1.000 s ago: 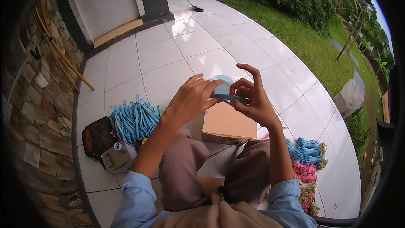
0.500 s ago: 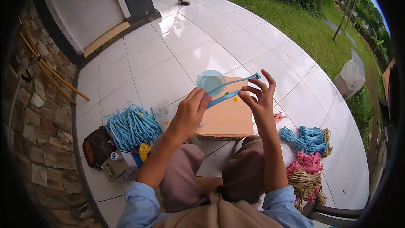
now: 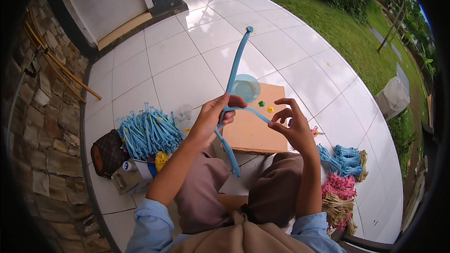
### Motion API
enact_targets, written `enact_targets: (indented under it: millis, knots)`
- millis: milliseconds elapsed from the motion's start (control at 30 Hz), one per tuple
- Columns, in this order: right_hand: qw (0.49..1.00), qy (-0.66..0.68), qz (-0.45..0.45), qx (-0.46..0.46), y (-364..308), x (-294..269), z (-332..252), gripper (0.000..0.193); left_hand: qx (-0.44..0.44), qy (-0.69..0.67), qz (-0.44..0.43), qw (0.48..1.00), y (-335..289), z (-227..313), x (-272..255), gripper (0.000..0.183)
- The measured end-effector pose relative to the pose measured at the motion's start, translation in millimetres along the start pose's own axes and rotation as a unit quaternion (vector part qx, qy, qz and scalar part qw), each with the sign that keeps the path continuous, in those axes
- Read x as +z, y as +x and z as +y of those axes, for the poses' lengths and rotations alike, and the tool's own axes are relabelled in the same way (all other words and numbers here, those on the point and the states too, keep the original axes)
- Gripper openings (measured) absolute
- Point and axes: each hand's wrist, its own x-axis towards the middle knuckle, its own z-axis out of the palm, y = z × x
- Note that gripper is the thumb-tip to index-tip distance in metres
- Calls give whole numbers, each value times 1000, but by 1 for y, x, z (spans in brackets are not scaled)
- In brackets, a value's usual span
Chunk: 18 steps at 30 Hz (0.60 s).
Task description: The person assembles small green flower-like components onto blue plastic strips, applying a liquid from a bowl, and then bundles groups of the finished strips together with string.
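Blue strip (image 3: 236, 68) pinched between left hand (image 3: 211, 119) and right hand (image 3: 293, 126).

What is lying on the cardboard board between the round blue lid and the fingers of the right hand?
In the head view, two small flower-shaped beads lie there on the cardboard board: a green bead beside the round blue lid, and a yellow bead nearer the right hand.
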Motion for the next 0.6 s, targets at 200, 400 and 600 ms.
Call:
enact_targets:
  millis: [200, 400, 600]
  knots:
    - [991, 134, -4, -9, 7, 5, 10, 56, -25, 208, -1, 978, 2, -13, 7, 38]
    - [912, 399, 90, -18, 17, 5, 2, 57, -41, 239, -63, 968, 0, -22, 9, 37]
    - [902, 404, 150, -39, 15, -3, 5, 45, -7, 270, -93, 958, 2, -24, 17, 35]
